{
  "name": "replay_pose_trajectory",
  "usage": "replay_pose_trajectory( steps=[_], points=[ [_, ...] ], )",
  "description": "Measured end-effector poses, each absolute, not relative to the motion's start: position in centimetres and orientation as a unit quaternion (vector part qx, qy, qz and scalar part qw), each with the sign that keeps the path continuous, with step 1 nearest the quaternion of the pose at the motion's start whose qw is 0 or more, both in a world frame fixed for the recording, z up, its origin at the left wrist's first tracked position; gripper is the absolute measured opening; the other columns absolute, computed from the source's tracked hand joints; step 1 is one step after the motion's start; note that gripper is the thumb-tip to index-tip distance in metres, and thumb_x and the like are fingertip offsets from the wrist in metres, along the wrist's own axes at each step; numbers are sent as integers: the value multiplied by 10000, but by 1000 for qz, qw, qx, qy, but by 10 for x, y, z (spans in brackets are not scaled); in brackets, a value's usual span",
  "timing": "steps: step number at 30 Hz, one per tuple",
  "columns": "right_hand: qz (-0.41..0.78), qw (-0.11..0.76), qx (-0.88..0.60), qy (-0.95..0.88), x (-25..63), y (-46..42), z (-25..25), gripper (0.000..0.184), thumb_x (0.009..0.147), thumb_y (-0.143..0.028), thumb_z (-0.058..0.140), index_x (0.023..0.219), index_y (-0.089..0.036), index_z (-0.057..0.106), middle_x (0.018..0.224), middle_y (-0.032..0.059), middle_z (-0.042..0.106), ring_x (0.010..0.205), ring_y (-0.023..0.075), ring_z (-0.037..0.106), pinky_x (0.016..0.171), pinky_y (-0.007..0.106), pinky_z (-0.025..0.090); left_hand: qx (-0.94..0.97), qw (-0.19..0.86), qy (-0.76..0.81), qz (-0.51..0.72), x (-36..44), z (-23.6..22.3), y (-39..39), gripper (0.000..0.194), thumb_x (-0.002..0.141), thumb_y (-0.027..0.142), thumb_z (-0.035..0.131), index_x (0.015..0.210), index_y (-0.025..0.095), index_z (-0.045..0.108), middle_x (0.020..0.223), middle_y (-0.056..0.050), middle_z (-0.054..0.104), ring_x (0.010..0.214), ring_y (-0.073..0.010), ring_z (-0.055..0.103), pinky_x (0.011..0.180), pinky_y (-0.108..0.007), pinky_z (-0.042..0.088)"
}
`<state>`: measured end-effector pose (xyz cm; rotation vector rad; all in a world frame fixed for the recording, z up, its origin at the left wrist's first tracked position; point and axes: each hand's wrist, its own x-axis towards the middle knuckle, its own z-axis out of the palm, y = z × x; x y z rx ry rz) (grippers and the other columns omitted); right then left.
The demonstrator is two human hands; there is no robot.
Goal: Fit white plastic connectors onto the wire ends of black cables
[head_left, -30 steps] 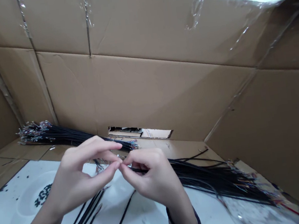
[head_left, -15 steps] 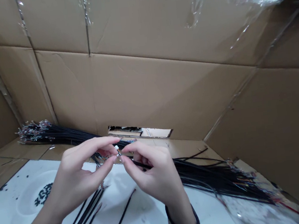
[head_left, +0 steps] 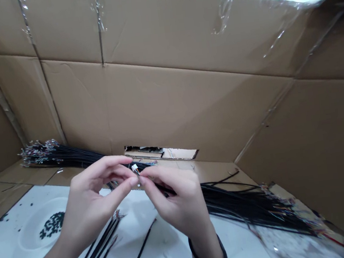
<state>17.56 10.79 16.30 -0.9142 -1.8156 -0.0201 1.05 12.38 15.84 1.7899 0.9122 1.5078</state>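
Note:
In front of the back wall, my right hand is closed, with thumb and index finger pinching the end of a black cable. Thin coloured wires come out at its tip and run into a small white connector, which points up between my hands. My left hand is just left of it, thumb and middle finger brought together beside the wires, index finger arched above. Whatever lies between those left fingertips is too small to make out. A tiny white piece shows below the pinch.
Cut black cables and a single cable lie on the white table. Cable bundles rest at back left and right. A shallow white dish holds small dark pieces. Cardboard walls surround the table.
My left fingertips have shifted slightly off the connector, which now shows more plainly and stands more upright. The right hand keeps its pinch on the cable.

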Motion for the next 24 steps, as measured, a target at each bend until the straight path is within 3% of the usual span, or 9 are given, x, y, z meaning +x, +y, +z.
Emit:
replay_pose_trajectory(
  steps=[7,12,18,24],
  points=[
    [87,548,-416,-720,177,105,166,140,846,-175,563,730,-176,641,509,-61,423,450,68,368,451,205,318,696,321,309,563,4,159,130,310,823,159,706,1114,251,654,1025,-11,697,937,-135,663,834,-196,568],
    [188,550,-422,-696,177,104,169,135,834,-195,563,720,-167,631,494,-81,336,437,61,315,429,205,278,688,413,289,522,1,160,139,269,869,215,673,1136,245,679,1014,-32,722,900,-132,686,757,-164,579],
    [293,526,-419,-680,177,105,172,127,818,-237,572,724,-165,620,492,-84,361,445,60,321,429,197,279,668,474,267,507,7,163,142,148,854,185,686,983,236,736,806,3,716,745,-92,681,667,-121,571],
    [344,526,-407,-663,175,106,171,59,808,-219,569,791,-178,607,590,-42,548,514,82,504,493,198,411,649,482,276,519,5,161,143,150,812,186,736,956,226,727,816,2,708,748,-94,676,671,-125,575]
  ],
)
